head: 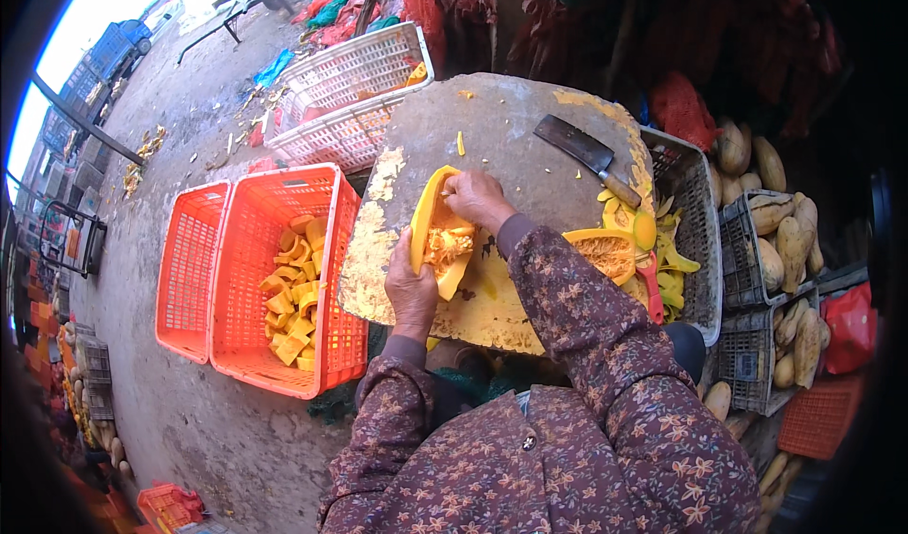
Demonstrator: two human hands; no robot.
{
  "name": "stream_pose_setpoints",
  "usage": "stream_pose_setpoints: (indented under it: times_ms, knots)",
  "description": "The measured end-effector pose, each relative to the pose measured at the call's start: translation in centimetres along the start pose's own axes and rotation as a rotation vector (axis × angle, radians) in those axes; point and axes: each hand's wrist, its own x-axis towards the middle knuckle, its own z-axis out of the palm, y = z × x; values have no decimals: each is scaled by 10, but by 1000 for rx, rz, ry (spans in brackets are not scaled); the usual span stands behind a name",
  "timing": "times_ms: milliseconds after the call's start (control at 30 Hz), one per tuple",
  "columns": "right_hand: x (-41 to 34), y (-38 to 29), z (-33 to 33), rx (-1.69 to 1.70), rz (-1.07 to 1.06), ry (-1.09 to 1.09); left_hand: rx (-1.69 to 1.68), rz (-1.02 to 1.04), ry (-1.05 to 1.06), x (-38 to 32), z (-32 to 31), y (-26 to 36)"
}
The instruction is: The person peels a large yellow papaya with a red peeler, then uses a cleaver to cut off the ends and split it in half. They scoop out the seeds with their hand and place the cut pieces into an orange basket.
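Note:
My left hand (413, 289) grips the near-left side of a peeled, halved squash (424, 211), tilted with its hollow towards the right. Stringy pulp and seeds (450, 244) bulge out at the hollow's lower part. Curled fingers of my right hand (477, 197) reach into the upper part of the hollow; whether they hold a small tool is hidden. Beneath lies a worn board table (507, 137). A cleaver (574, 142) rests at its far right, handle towards me. Another squash half (603, 251) lies cut side up by my right forearm, beside a red-handled peeler (650, 289).
Orange crates stand at the left, one holding cut squash chunks (294, 286). A white crate (340, 137) is behind them. On the right, a grey crate (699, 229) holds peelings (674, 254), beside stacked crates (745, 268) of whole squashes (793, 232). Mesh sacks (684, 112) hang behind.

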Motion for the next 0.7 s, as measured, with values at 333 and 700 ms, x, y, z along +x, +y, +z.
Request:
stream_pose_setpoints:
  times_ms: [333, 700]
  knots:
    - [-40, -14, -3, -148, -280, -115, -23, -31, 13, -1, 3, -1]
    - [-56, 22, -32, 53, -72, 86, -36, -19, -21, -3, 6, -1]
